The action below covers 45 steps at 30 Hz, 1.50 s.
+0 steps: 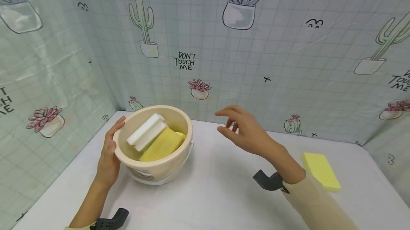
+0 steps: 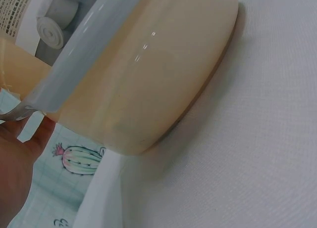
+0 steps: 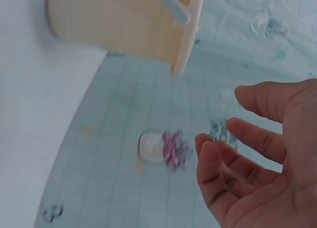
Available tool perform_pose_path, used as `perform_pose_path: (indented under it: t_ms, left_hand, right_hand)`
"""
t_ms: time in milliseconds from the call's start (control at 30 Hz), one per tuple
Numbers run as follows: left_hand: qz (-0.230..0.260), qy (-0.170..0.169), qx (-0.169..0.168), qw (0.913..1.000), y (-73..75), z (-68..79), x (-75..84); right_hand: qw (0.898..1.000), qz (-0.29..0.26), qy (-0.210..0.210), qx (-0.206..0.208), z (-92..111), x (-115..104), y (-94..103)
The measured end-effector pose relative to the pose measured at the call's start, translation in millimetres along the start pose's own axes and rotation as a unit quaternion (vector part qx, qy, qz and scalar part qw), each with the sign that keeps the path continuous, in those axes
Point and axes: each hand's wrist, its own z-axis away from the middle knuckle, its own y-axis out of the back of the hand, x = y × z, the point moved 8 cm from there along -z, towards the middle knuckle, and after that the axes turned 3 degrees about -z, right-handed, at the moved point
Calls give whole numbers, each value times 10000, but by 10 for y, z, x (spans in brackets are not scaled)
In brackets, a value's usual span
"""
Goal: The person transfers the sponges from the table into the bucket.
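A cream plastic bucket [image 1: 173, 169] with a pale handle stands on the table at left of centre in the head view. Inside it lie white foam-like blocks [image 1: 147, 130] and a yellow sponge [image 1: 161, 146], with a brighter yellow edge showing beside the sponge. My left hand [image 1: 108, 162] grips the bucket's left rim, thumb on the near side and fingers farther back. In the left wrist view, the bucket wall [image 2: 163, 65] hides some fingertips. To the right of the bucket, my right hand [image 1: 246, 132] hovers with loosely bent fingers, holding nothing.
Another yellow sponge [image 1: 320, 171] lies flat on the white table [image 1: 221, 198], beyond the right forearm. A cactus-printed curtain [image 1: 224, 66] hangs along the back and sides of the table. Dark camera mounts [image 1: 269, 180] are strapped to both wrists.
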Motion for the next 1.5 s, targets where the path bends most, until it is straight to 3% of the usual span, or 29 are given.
perform_pose_path:
  t_ms: [233,567,733,900,1167,1333,1500]
  left_hand:
    - [89,70,65,9999,31,0,-8]
    - [66,96,19,9999,-8,12,-31]
    - [26,163,23,9999,-33,-8,-34]
    - [50,141,38,9999,-47,-16,-27]
    - [80,119,26,9999,-56,-11,-37]
    - [150,179,147,9996,-19,-12,-42]
    - [157,214,172,9995,8,-15,-26]
  right_hand:
    - [9965,114,-452,690,575,397,199]
    - [9852,593,-1142,1128,1380,766,476]
    - [9717,792,-1621,1528,1850,965,659]
    - [9505,1039,-2325,1779,2207,1181,754]
    - [9221,1190,-3292,1648,2535,1472,749]
    - [9109,1479,-3521,1565,2607,1607,733]
    - [8983,1351,-3855,1618,2698,1771,730]
